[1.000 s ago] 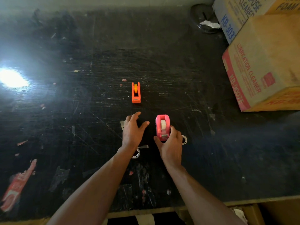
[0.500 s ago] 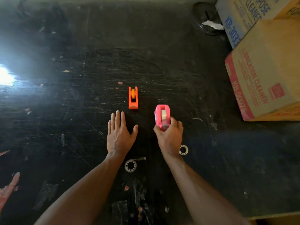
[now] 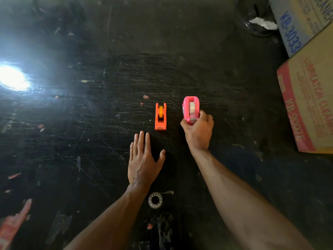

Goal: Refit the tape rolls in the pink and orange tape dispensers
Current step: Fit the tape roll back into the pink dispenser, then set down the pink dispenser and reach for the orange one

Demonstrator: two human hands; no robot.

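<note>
A pink tape dispenser with a pale tape roll in it stands on the black table. My right hand grips its near end. To its left, an orange tape dispenser holding a yellow roll stands alone, touched by neither hand. My left hand lies flat and open on the table, just below and left of the orange dispenser. A clear tape roll with a loose tail lies near my left wrist.
Two cardboard boxes stand at the right edge, one behind the other. A dark round dish with white scraps sits at the back right. Red scraps lie at the near left. Bright glare covers the far left.
My right hand has pushed the pink dispenser farther from me, level with the orange one. My left hand has flattened and spread on the table. The second clear roll by my right wrist is out of sight.
</note>
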